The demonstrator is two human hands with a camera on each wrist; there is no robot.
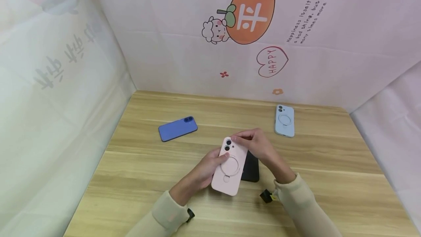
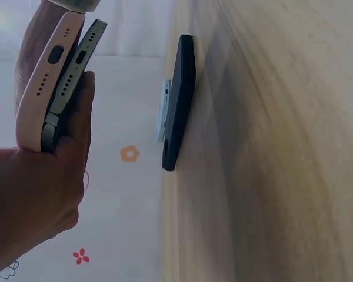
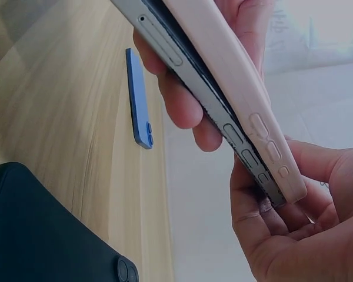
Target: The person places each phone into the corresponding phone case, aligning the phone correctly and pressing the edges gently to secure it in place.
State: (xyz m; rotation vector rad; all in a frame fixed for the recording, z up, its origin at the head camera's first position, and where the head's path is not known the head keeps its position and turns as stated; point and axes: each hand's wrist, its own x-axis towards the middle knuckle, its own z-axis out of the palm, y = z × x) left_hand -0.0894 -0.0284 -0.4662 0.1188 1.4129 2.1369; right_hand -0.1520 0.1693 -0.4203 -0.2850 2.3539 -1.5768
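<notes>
A pink phone case [image 1: 229,182] with a ring on its back is held above the table by both hands. Inside it, a phone with a grey frame [image 2: 72,82] sits at an angle, a gap showing between the two along the edge. My left hand [image 1: 206,168] grips case and phone from the side, its thumb on the case back near the camera holes. At the top corner beside the camera holes, my right hand [image 1: 258,145] pinches them, with thumb and fingers on opposite faces in the right wrist view.
Partly behind the pink case, a black phone or case [image 1: 252,169] lies on the wooden table [image 1: 131,164]. A blue phone [image 1: 177,129] is at the back left, and a light blue cased phone [image 1: 284,121] at the back right. Printed cloth [image 1: 184,46] hangs around the table.
</notes>
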